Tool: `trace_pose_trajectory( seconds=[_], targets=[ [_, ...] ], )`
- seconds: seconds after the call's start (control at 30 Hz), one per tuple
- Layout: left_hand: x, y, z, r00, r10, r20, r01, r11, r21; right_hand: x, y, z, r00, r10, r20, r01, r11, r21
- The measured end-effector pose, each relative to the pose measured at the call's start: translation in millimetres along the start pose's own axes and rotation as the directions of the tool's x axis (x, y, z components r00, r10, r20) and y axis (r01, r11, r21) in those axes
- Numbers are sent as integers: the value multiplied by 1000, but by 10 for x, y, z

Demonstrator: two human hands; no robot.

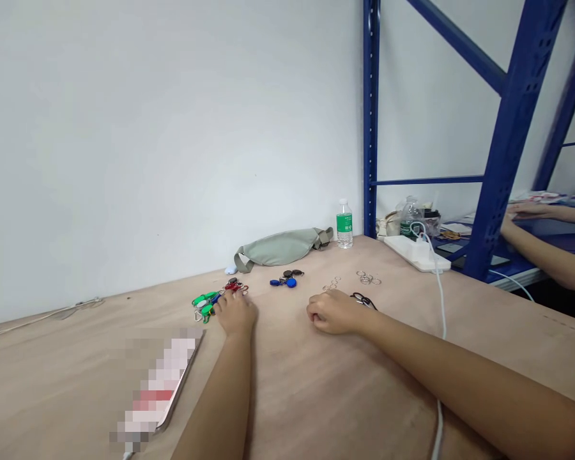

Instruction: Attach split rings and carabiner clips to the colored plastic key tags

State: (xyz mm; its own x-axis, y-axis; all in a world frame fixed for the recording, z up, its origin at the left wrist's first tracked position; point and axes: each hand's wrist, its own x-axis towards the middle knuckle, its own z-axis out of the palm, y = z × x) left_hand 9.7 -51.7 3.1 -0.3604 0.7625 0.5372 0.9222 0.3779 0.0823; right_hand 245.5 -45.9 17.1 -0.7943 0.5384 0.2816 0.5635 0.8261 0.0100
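- Note left hand point(234, 313) at right edge of clustered green, blue and red reels point(199, 299); grip indeterminable.
- Note right hand point(334, 312) curled closed, any contents hidden, near metal rings point(332, 285) and beside black looped item point(363, 301).
- Best handled by fingertip: free one reel from neighboring loops before lifting; avoid dragging the cluster or scattering rings.

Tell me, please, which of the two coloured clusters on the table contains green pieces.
The left cluster, by the left hand; it has green, red and blue pieces, while the other cluster shows blue and dark ones, no green.
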Motion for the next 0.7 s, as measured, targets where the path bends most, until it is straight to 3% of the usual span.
trace_pose_trajectory(
  seconds=[0.07, 0.13, 0.23, 0.3, 0.4, 0.53, 0.7],
  targets=[
    [-4, -52, -46, 993, -104, 54, 105, 994, -7, 5, -9, -8, 999, -38, -5, 38, 999, -13],
    [-23, -47, -91, 990, -110, 89, 114, 993, -33, 8, -13, -17, 998, -61, -4, 61, 998, -26],
    [-96, 33, -139, 987, -15, 158, 42, 985, -169, 12, -20, -30, 997, -71, -8, 70, 997, -29],
    [-190, 111, -157, 966, 88, 242, 8, 930, -368, 13, -34, -34, 997, -76, -26, 76, 997, 2],
    [-390, 237, -182, 918, 270, 289, -15, 754, -656, 11, -61, -21, 992, -67, -106, 80, 989, 124],
    [-603, 359, -248, 854, 407, 324, 81, 510, -856, 5, -72, 45, 983, -18, -185, 71, 955, 287],
    [-593, 354, -322, 849, 350, 396, 328, 240, -914, 17, -45, 122, 972, 46, -229, 56, 907, 418]
  ],
)
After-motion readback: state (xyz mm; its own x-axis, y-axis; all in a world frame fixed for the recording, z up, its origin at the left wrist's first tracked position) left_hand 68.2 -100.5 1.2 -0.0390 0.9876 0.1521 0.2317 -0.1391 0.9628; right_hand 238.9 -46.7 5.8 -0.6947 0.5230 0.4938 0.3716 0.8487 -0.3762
